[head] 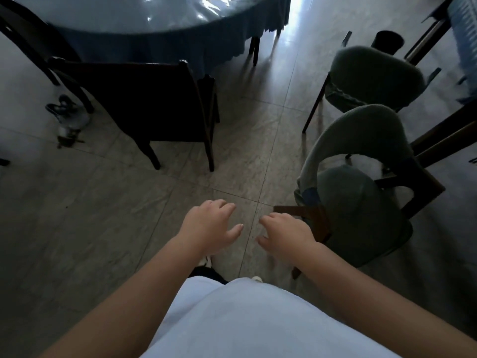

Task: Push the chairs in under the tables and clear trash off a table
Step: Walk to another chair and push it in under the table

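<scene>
Hands, left (210, 223) and right (285, 232), hover empty, each grip apart, near padded chair (361, 210).

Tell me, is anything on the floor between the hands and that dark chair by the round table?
Nothing visible is. Both hands, left and right, hover empty over bare tile floor, and the stretch up to the dark chair looks open. The chair already sits close against the round table. The cushioned chairs stand off to the right.
</scene>
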